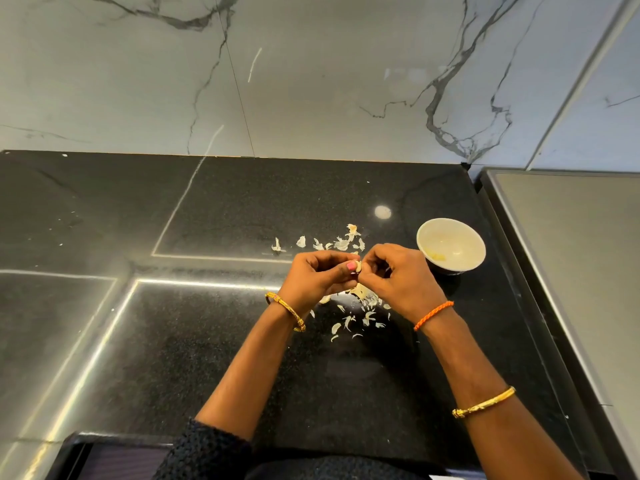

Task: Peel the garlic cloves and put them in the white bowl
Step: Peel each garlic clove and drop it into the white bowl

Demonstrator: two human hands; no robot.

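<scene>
Both forearms reached out from me over the black counter (225,341), and I saw the left hand (320,275) and right hand (398,278) pinching one garlic clove (357,266) between curled fingertips. Loose peels (349,320) lay beneath them. Just right stood the white bowl (450,245), well apart from the clove.

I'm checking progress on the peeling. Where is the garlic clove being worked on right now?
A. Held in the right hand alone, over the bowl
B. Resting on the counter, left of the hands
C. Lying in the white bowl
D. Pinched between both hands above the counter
D: the clove sits between the fingertips of the left hand and right hand, left of the bowl.
</scene>
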